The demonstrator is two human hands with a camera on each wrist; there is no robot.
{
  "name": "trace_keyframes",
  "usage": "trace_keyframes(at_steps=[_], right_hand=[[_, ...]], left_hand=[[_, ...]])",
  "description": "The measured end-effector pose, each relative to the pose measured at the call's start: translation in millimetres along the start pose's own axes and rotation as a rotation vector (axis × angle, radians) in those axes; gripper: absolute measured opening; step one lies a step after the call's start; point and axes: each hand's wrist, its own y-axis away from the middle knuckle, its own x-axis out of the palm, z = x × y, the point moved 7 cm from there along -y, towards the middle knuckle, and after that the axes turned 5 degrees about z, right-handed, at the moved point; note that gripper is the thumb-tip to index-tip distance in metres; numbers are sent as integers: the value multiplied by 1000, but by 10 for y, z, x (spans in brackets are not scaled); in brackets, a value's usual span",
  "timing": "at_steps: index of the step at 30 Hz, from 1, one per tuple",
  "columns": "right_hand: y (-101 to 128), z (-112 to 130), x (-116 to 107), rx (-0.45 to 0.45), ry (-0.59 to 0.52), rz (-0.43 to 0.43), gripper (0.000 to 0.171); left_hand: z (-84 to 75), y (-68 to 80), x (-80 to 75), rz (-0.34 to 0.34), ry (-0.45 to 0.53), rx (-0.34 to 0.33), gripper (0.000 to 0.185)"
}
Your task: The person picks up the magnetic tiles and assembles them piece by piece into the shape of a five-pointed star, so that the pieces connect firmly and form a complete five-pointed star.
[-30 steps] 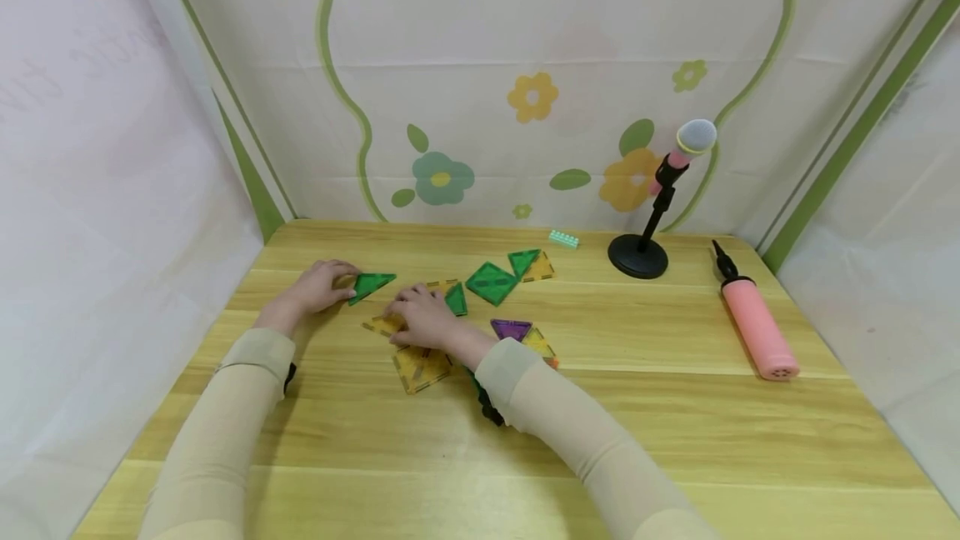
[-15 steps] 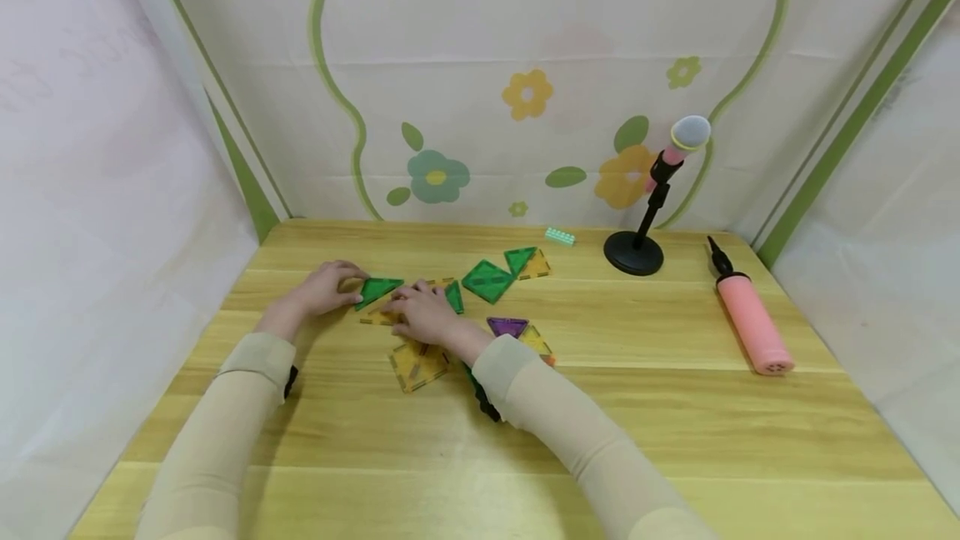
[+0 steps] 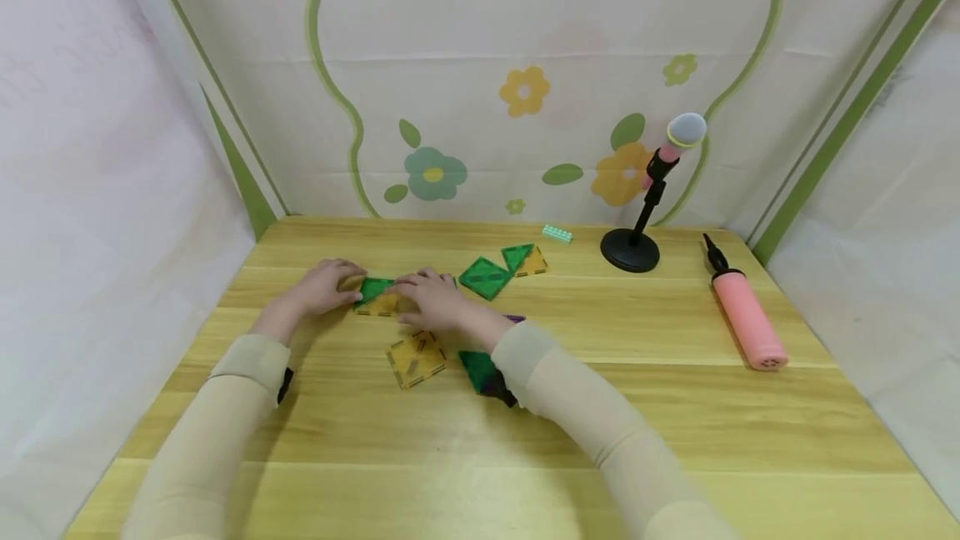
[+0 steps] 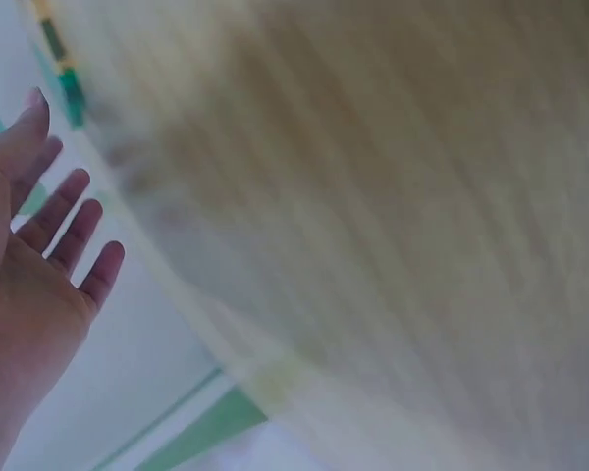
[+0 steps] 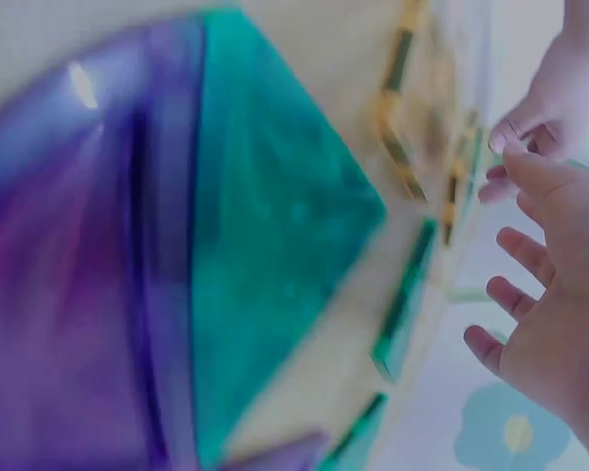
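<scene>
My left hand (image 3: pixel 326 286) is at the left end of a green triangular magnetic tile (image 3: pixel 372 288), its thumb and forefinger close to the edge. In the left wrist view its fingers are spread. Against that tile's slanted side lies a yellow triangular magnetic tile (image 3: pixel 378 305). My right hand (image 3: pixel 435 300) reaches over the yellow tile's right end with fingers bent slightly, hiding part of it. Nearer me lies a yellow square tile (image 3: pixel 417 359). Under my right wrist are a green tile (image 5: pixel 275 226) and a purple tile (image 5: pixel 59 294).
Behind the hands lie a green square tile (image 3: pixel 485 277) and a green triangle (image 3: pixel 517 257) beside a yellow one (image 3: pixel 534 262). A mint toy brick (image 3: pixel 557 233) is at the back edge. Further right are a microphone on a stand (image 3: pixel 632 250) and a pink hand pump (image 3: pixel 750 319).
The left hand has moved the green triangle rightward, up to the yellow triangle, which now lies along its slanted side. The right hand has shifted slightly right, uncovering more of the yellow square.
</scene>
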Motion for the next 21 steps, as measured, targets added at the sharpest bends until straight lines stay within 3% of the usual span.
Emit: trace_keyframes(at_steps=[5, 12, 17, 21], right_hand=[[186, -176, -169, -25, -20, 0, 59], [470, -509, -285, -53, -74, 31, 61], [674, -695, -228, -130, -114, 59, 59], [840, -816, -139, -190, -125, 102, 60]], left_hand=[[-179, 29, -69, -37, -40, -1, 58], [-616, 114, -141, -107, -141, 4, 65], [-965, 187, -80, -138, -127, -41, 69], [-1276, 243, 51, -165, -93, -30, 71]])
